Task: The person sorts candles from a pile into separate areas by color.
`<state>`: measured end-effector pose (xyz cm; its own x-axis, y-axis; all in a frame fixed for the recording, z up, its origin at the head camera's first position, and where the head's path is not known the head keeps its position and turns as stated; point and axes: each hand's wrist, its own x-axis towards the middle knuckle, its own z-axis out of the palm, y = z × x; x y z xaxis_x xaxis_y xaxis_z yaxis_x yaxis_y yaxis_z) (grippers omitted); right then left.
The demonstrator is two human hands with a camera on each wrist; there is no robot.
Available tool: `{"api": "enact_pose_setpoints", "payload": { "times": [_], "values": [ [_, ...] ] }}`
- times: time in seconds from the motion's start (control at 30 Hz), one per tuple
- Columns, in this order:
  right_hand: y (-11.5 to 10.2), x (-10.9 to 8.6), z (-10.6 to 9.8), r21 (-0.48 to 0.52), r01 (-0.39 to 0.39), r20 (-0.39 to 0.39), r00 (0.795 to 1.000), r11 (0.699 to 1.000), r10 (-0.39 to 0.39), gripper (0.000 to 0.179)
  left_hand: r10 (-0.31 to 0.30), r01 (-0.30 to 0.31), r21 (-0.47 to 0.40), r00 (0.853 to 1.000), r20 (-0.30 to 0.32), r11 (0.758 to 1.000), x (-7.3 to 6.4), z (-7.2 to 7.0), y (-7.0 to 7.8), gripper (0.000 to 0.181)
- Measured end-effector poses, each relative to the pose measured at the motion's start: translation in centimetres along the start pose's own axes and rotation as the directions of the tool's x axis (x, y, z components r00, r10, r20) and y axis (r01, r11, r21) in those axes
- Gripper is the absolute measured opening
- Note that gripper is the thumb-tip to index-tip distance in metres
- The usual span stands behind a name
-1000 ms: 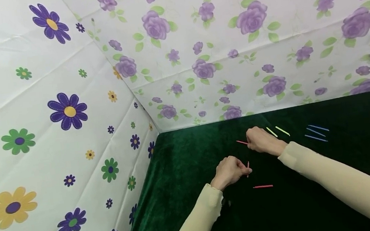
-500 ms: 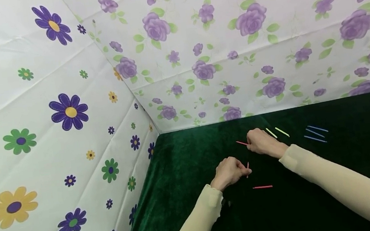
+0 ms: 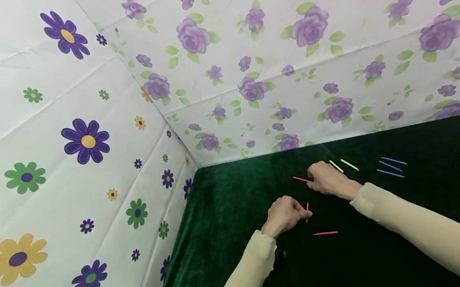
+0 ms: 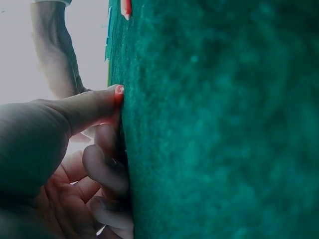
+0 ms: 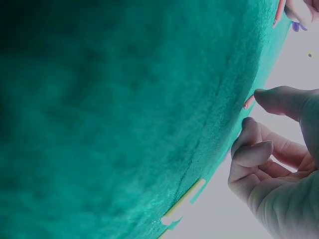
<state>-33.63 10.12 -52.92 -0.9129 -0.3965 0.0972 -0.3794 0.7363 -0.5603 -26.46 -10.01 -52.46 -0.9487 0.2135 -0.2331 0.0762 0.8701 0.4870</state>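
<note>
My left hand (image 3: 283, 213) pinches a short red stick (image 3: 307, 211) between thumb and index finger, low against the dark green cloth. In the left wrist view, the rounded red stick end (image 4: 119, 89) shows at the thumb tip. My right hand (image 3: 327, 179) is farther back, over the right end of a second red stick (image 3: 299, 179), part of which it hides. The right wrist view shows its thumb tip at that stick (image 5: 248, 102), with the index finger parted from the thumb. A third red stick (image 3: 325, 233) lies crosswise nearer me.
Two yellow sticks (image 3: 349, 165) lie beside my right hand, and three blue sticks (image 3: 391, 164) lie farther right. Green velvety cloth (image 3: 227, 200) covers the surface. Flowered white sheets (image 3: 221, 60) hang behind and at the left.
My right thumb and index finger have parted slightly at the second red stick. My left hand keeps its pinch, and the sticks lie as before; the head view has shifted a little.
</note>
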Motion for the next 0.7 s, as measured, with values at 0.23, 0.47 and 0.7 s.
{"api": "enact_pose_setpoints", "payload": {
  "times": [0.23, 0.47, 0.7],
  "values": [
    [-0.2, -1.1, -0.2, 0.01, 0.033, -0.018, 0.999, 0.999, -0.033, 0.011, 0.003, -0.003, 0.0, 1.0, -0.009, 1.0, 0.0, 0.0, 0.1, 0.032],
    [-1.0, -2.5, -0.8, -0.017, 0.048, -0.011, 0.999, 0.999, -0.048, 0.014, 0.001, -0.001, 0.002, 1.0, -0.003, 1.0, 0.0, 0.0, 0.1, 0.033],
    [-1.7, -4.0, -1.0, -0.05, 0.087, -0.042, 0.995, 0.995, -0.089, 0.011, 0.002, -0.002, -0.002, 1.0, 0.003, 1.0, -0.1, 0.0, 0.1, 0.035]
  ]
}}
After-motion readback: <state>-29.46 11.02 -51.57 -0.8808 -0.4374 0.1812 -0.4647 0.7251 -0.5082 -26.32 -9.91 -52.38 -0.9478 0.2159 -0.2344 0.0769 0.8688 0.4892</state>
